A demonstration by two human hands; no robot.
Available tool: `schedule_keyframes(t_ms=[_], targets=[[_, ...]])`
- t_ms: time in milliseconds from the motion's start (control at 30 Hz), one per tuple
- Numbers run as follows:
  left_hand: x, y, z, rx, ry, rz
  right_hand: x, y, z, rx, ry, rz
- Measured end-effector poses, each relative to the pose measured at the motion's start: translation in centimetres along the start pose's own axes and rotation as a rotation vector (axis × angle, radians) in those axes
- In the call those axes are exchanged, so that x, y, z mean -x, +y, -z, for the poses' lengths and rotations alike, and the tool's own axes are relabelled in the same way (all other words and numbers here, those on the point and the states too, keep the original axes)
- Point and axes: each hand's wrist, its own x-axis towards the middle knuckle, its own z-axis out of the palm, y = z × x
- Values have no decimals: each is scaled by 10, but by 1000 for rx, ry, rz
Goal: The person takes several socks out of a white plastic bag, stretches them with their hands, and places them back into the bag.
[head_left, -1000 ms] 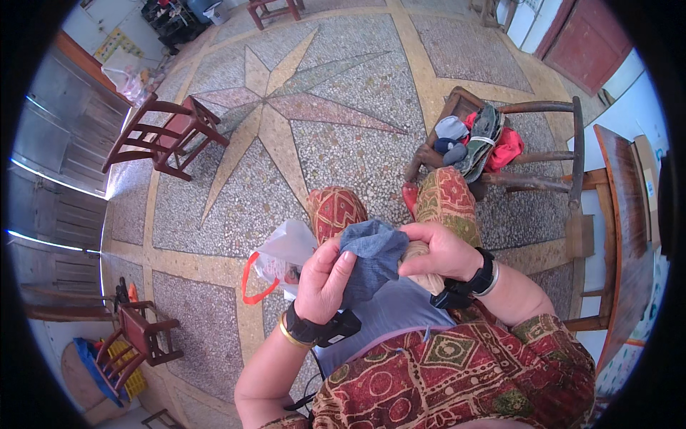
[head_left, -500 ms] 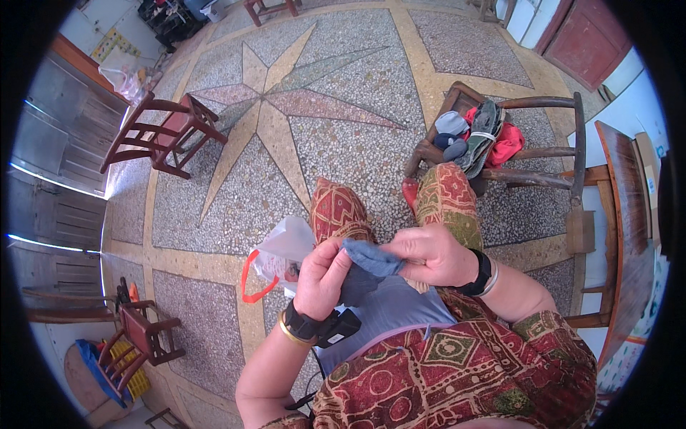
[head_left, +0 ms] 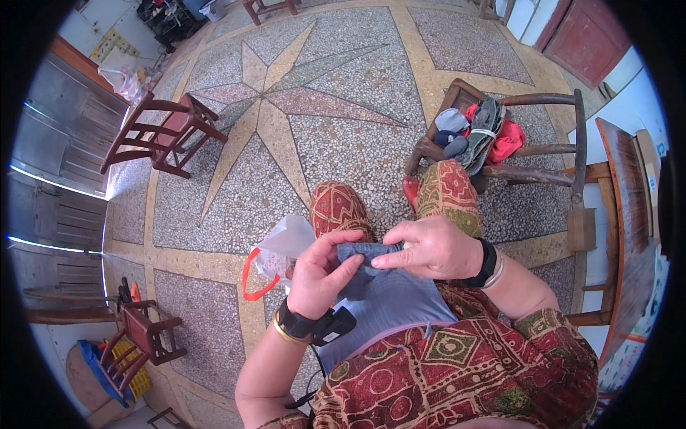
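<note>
A blue-grey sock (head_left: 364,252) is stretched between my two hands above my lap. My left hand (head_left: 314,277) pinches its left end, thumb in front and fingers behind. At the other end, my right hand (head_left: 437,249) grips the cloth between thumb and fingers, the index finger lying along it. Part of the sock hangs below, dark and partly covered by my fingers. Under my hands a light blue cloth (head_left: 389,307) with a pink edge lies across my lap.
A white plastic bag (head_left: 284,243) with red handles stands left of my knees. Ahead on the right, a wooden chair (head_left: 577,146) bears a heap of folded and rolled clothes (head_left: 480,136). A red-brown chair (head_left: 171,136) stands farther left, and a wooden table (head_left: 622,236) at right.
The sock has gone from a bunched, drooping shape to a flatter band between my hands. My right fingers have shifted left along it; my left fingers have opened out slightly.
</note>
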Motion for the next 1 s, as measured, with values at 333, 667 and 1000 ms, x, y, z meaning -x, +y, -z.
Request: schedule_keyframes(t_ms=[333,667,1000], targets=[[0,16,-5,-788,21,-558,-9,-5,18,-296,110,-187],[-5,-5,-4,-238,-113,-299,-12,-5,29,-550,-16,-347],[-15,-23,1,-221,-78,-256,-5,2,35,-551,103,-479]])
